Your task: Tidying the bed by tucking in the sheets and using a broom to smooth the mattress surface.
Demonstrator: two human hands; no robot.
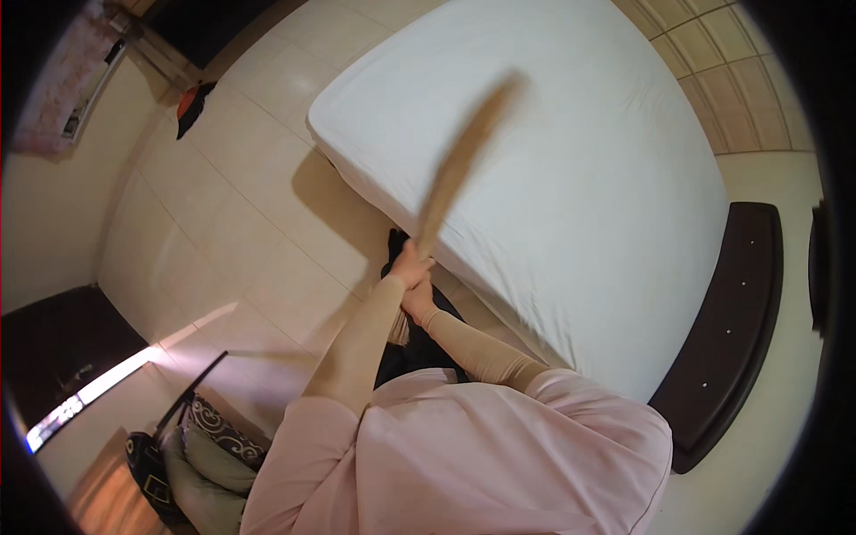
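Note:
Both my hands grip a brown stick broom (464,160), a long slim bundle smeared by motion. It slants up and to the right, its far end over the white-sheeted mattress (606,178). My left hand (410,265) is closed round it, higher in the picture. Just below, my right hand (417,301) is closed on it too, touching the left. A frayed, straw-like end of the bundle shows beneath my hands. The fitted sheet lies mostly smooth, with small creases along the near side.
A dark headboard (731,330) stands at the bed's right end. Pale floor tiles (241,205) stretch along the left. At the lower left are a dark door (62,348) and a heap of cushions (209,455). An orange-and-black item (192,107) lies by the far wall.

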